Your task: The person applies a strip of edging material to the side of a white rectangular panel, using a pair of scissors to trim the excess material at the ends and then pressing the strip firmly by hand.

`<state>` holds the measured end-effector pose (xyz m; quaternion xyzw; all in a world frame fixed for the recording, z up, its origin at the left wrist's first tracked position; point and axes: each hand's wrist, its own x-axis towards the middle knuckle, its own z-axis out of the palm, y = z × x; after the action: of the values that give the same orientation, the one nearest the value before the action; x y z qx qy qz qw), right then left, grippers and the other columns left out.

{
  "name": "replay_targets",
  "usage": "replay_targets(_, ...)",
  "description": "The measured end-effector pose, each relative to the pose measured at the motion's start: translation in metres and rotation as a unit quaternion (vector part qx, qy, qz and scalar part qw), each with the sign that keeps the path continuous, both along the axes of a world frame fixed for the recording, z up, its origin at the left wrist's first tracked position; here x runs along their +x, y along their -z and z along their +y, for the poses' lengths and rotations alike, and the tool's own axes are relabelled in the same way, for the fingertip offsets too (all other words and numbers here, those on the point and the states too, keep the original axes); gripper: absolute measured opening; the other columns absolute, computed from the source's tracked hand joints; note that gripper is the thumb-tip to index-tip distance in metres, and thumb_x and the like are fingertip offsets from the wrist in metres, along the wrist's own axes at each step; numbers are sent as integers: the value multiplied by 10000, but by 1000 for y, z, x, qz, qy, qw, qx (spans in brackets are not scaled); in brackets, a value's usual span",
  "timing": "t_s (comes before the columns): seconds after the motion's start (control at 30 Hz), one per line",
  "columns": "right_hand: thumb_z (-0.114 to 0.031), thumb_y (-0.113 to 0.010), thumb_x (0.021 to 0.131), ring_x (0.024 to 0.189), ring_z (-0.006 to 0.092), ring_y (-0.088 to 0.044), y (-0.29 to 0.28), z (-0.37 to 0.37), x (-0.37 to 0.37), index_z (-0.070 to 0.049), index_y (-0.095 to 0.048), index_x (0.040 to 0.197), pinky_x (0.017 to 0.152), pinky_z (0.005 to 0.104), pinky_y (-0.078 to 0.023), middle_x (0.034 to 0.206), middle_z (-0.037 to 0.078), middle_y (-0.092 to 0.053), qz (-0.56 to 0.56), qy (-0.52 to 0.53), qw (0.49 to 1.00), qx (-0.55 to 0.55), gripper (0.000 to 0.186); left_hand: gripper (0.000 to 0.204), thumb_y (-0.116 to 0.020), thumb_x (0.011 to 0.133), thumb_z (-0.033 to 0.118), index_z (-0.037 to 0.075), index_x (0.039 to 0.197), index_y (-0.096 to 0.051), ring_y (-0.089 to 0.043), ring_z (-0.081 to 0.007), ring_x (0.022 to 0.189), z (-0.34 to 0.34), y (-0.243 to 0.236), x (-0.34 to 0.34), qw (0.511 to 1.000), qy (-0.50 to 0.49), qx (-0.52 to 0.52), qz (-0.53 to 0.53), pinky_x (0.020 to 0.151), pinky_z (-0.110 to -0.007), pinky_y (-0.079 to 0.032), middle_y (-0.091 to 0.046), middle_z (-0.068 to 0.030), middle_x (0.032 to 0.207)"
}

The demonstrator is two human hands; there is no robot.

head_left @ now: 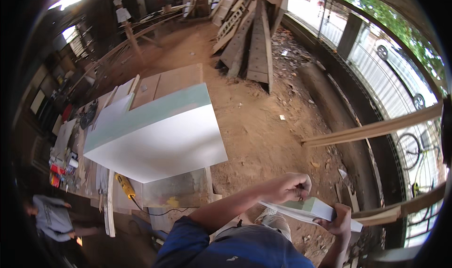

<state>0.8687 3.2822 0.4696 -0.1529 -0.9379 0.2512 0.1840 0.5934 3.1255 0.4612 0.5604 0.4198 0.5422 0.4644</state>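
My right hand (pixel 336 220) grips the end of a small white and pale green block-like piece (pixel 322 208), low on the right in front of my body. Just above its green side is my left hand (pixel 293 187), with its fingers curled together in a pinch. Whether something small sits in those fingers is hidden. A thin white strip or edge (pixel 294 212) runs along the piece below my left hand. On the workbench to the left stands a large box-shaped panel piece (pixel 165 143), white in front and pale green on top.
A yellow corded power tool (pixel 125 186) lies on the bench's near side. Boards (pixel 172 82) lie behind the box. Leaning planks (pixel 254 47) stand on the dirt floor ahead. A wooden rail (pixel 372 128) and wire fence are at right. Another person (pixel 54 216) is at lower left.
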Motion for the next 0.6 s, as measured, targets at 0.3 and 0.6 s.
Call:
replay_targets(0.3,-421,-956,627,532,183,-547,16,142,-84,55,-683,821,528,352,-454,605,133,-586,2,13,997,-76,582,311,-691,942,133,28,1231,-645,-661,-310,1156,-20,-28,-66,780,-526,57,332,1003,-402,-513,-673,-156,1262)
replay_targets(0.6,-372,-949,656,615,217,-585,23,223,-249,67,-688,917,614,383,-482,661,117,-618,77,-74,988,-110,574,558,-575,1008,321,42,1484,-485,-355,-300,1492,-104,-119,-139,582,-595,-211,513,1241,-463,-228,-450,-148,1563)
